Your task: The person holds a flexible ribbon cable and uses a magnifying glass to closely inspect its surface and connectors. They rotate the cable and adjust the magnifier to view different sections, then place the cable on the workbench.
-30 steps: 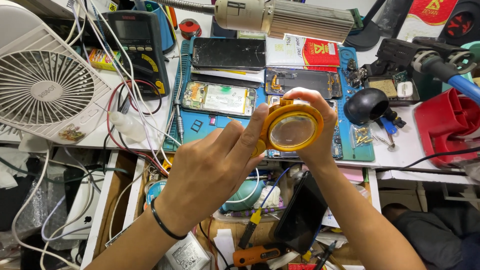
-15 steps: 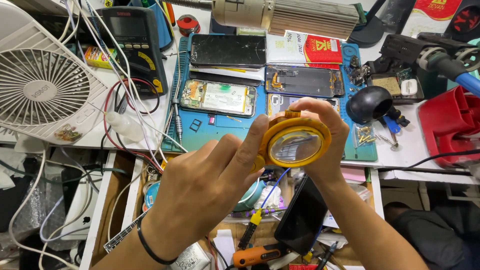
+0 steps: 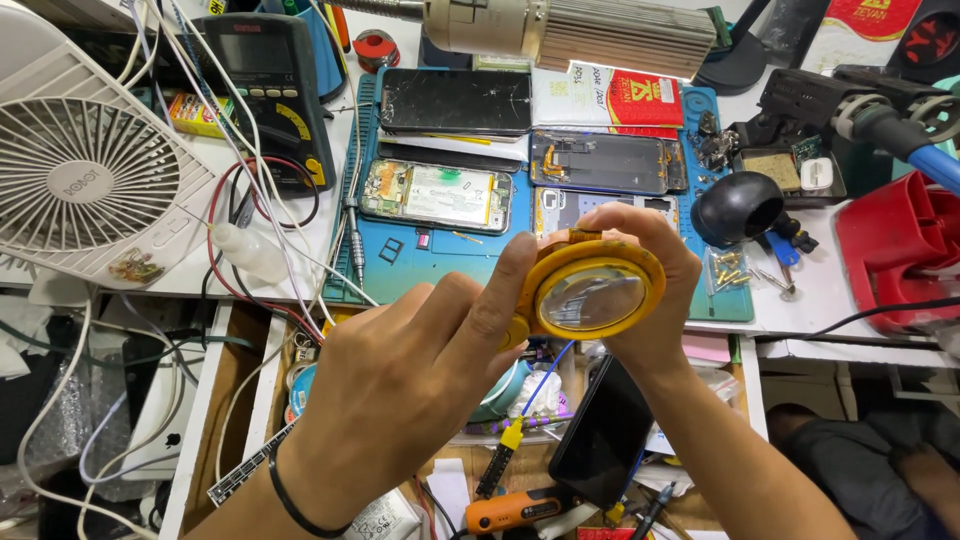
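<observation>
A round yellow-rimmed disc with a clear lens-like face is held up over the front edge of the blue work mat. My left hand pinches its left rim with thumb and fingers. My right hand wraps around its right and back side. Behind the disc on the mat lie an opened phone with its board showing, a cracked dark phone screen and a phone frame.
A white desk fan stands at the left beside a black multimeter with red and black leads. A black dome, loose screws and a red holder sit at the right. An open drawer below holds tools and a dark phone.
Both hands have carried the yellow disc slightly down and toward me, turning its clear face more toward the camera. The grip is the same.
</observation>
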